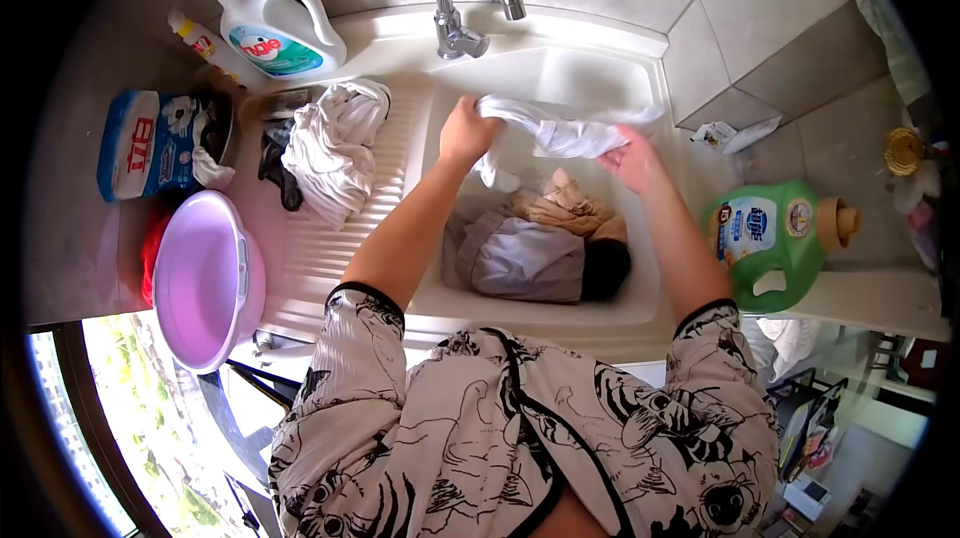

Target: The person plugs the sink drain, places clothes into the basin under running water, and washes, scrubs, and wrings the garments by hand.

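Quickly: our left hand [470,130] is closed around the left part of a white cloth [575,137]; our right hand [634,162] pinches near its other end, fingers partly spread. It's stretched across the sink basin's [585,74] far half. Laundry [528,258] heaps toward the near edge; we see a gap between cloth and faucet [446,13], at the far edge.

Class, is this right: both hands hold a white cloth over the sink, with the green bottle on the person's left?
Wrong side: the head view shows the green bottle on the person's right. Left hand and right hand hold a white cloth over the sink.
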`<state>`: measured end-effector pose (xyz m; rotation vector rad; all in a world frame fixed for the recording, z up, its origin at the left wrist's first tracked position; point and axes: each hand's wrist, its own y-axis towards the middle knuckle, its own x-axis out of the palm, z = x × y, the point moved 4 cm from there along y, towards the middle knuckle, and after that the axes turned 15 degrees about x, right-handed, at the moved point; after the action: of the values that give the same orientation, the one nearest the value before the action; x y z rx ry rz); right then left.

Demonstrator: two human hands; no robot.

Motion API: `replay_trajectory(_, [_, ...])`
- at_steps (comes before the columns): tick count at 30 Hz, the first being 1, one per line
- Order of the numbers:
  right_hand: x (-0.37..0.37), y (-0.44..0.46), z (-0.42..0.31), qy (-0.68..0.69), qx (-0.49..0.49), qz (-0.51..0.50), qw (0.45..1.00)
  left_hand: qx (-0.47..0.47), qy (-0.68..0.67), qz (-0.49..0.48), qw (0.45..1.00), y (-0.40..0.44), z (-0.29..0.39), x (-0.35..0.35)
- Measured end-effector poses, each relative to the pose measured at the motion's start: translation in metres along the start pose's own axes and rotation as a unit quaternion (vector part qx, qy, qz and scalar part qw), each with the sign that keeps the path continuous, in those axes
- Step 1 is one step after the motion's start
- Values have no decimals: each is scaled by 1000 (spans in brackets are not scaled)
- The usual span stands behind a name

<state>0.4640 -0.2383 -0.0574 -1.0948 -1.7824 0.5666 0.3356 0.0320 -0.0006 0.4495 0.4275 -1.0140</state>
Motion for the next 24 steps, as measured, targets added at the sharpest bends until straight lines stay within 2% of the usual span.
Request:
replay_trajectory(1, [-15,17,14,-1,4,0,1000,22,50,-5,999,-2,25,-7])
replay_trajectory(3, [-38,33,31,-107,-15,139,984,98,105,-2,990,5,45,-6])
replay_trajectory(4, [-24,31,36,-109,-14,136,985,97,107,0,990,5,54,-8])
replay_trajectory(6, [21,18,35,-204,-268,138,931,97,86,-50,990,6,69,-5])
replay_trajectory(8, [76,-10,41,-427,-386,108,811,126,79,-50,988,4,77,1])
replay_trajectory(10, [119,-17,57,-320,-463,-99,820,104,-51,-83,990,2,87,5])
replay_trajectory(11, [126,-22,53,-320,-463,-98,821,105,-52,-84,990,1,90,3])
replay_trajectory(12, [130,-20,48,-254,-375,-122,883,76,-237,-113,962,-2,93,4])
replay_trajectory(13, [135,-16,47,-185,-281,-146,931,47,-413,-137,899,-5,95,3])
replay_trajectory(14, [130,-16,45,-101,-269,-118,950,47,-413,-132,900,-6,89,-4])
replay_trajectory(16, [120,-17,41,-131,-278,-35,951,15,-416,-49,908,-10,65,-18])
replay_trajectory(17, [116,-22,41,-108,-285,-48,951,-42,-424,9,905,-22,46,-16])
replay_trajectory(18, [117,-27,42,-99,-308,-38,946,-41,-424,13,905,-31,38,-10])
replay_trajectory(19, [114,-24,44,-93,-292,-65,950,-248,-476,23,844,-48,22,7])
replay_trajectory(20, [111,-21,48,-86,-274,-90,954,-445,-504,33,740,-69,10,25])
replay_trajectory(21, [113,-26,53,-86,-272,-89,954,-447,-503,34,739,-77,-4,40])
replay_trajectory(23, [123,-37,62,5,-217,-167,962,-348,-710,-41,611,-77,-12,76])
replay_trajectory(24, [124,-38,64,2,-217,-166,962,-318,-770,-19,553,-73,-11,80])
